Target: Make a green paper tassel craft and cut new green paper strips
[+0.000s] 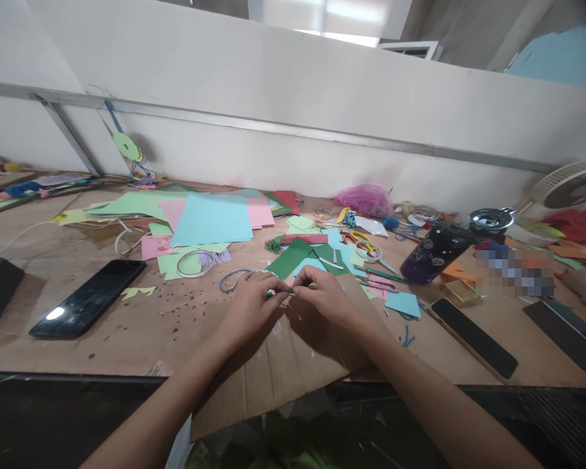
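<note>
My left hand and my right hand meet over a cardboard sheet, fingertips almost touching. Between them is a small green and pink piece, partly covered by the fingers. The left fingers are pinched round it, and the right thumb and fingertips close on its right end. Just beyond the hands lie dark green paper pieces and a red roll with a green fringe at its left end.
Phones lie on both sides. A dark tumbler leans at the right, near pliers and wire rings. Coloured sheets are piled behind. Another person's hand rests at the far right.
</note>
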The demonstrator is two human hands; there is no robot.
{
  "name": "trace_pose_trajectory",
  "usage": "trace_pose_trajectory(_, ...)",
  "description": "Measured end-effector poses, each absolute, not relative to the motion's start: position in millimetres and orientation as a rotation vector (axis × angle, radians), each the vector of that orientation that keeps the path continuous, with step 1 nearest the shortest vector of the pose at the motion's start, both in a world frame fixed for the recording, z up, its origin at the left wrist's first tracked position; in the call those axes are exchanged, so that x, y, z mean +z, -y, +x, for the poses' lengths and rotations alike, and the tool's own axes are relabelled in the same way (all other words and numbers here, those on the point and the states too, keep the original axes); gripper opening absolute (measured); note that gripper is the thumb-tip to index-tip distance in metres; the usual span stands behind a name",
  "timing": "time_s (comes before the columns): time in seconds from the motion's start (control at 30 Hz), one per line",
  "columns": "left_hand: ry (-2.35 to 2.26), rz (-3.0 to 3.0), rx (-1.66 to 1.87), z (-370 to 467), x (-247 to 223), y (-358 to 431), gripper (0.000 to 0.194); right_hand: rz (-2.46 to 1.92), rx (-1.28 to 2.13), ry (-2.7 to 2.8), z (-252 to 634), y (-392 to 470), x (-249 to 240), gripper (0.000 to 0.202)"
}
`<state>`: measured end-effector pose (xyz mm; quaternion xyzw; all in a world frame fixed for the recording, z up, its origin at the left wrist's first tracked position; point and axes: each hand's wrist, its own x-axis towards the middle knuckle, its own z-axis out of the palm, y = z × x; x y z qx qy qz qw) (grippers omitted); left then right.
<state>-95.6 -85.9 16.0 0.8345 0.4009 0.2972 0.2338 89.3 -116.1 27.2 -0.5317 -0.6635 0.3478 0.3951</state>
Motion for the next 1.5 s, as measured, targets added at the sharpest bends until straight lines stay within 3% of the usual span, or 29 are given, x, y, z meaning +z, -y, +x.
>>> trace_pose_trajectory(0.3,-1.077,2.084,0.876,-96,14,83,0.015,-1.294,0.852,1.704,89,116,27,0.006)
trace_pose_trajectory(0.77,-1.08,1.784,0.863,-96,11,79,0.017,-1.189,0.035,1.968,88,124,19,0.01)
trace_pose_trajectory(1.17,-0.989,1.641,0.784,-99,12,83,0.02,-1.177,-0.024,2.045,89,122,18,0.01)
trace_pose_trajectory(1.5,-1.071,1.919,0.937,-98,8,81,0.013,-1.216,-0.16,2.134,88,116,19,0.017)
